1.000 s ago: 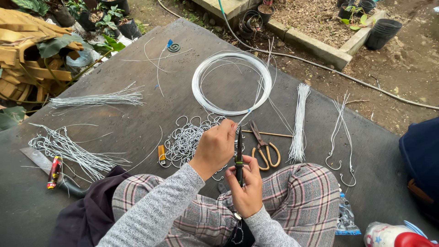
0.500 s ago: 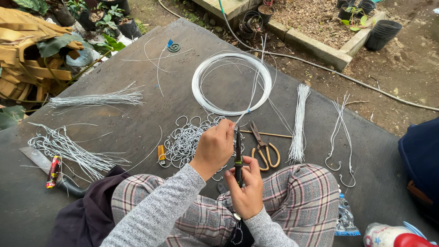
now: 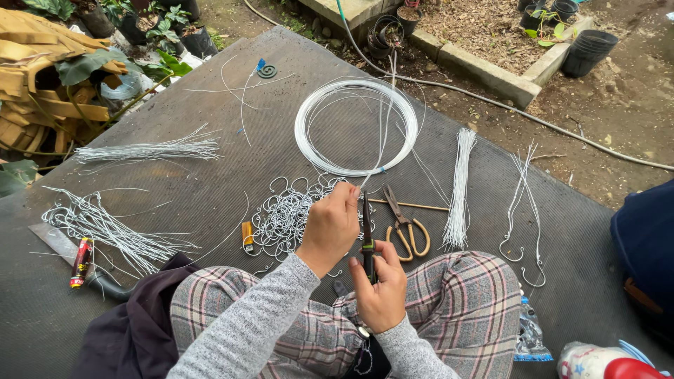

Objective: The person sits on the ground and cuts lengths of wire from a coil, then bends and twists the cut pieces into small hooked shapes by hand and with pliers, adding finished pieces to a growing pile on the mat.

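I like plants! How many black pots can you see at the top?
6, maybe more hidden: two top right, two top middle, two top left.

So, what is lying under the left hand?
Under the left hand lies a pile of small white wire hooks on the dark mat. The hand covers the pile's right part.

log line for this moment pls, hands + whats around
left hand: pinching wire at pliers tip | right hand: gripping pliers upright | in front: hook pile, wire coil, scissors | surface: dark mat
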The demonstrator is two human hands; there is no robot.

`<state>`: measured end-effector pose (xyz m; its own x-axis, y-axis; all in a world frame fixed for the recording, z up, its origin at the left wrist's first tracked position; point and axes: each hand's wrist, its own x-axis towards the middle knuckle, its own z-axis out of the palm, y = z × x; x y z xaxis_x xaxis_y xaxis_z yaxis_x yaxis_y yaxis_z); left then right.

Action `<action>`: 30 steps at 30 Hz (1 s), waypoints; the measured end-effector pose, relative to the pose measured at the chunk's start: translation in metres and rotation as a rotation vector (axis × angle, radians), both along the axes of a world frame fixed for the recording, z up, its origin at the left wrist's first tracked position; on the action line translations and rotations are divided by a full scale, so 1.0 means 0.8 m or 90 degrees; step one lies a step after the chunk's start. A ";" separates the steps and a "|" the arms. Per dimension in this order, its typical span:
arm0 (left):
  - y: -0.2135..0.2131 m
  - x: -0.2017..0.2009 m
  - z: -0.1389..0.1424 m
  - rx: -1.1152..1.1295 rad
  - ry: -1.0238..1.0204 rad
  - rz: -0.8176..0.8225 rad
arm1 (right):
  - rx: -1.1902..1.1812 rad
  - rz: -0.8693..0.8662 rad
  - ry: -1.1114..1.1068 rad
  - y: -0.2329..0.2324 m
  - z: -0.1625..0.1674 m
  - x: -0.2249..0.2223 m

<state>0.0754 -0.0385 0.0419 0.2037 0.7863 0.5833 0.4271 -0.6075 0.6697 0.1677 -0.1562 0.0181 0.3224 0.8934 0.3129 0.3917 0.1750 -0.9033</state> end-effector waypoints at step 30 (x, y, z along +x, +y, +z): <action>-0.016 -0.022 0.014 -0.695 -0.522 -0.341 | 0.299 0.040 -0.296 0.026 -0.049 0.074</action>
<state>0.0575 -0.0514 0.0531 0.5183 0.8427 -0.1453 -0.4004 0.3893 0.8295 0.2268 -0.1353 -0.0209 0.0118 0.6407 0.7677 0.6990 0.5437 -0.4645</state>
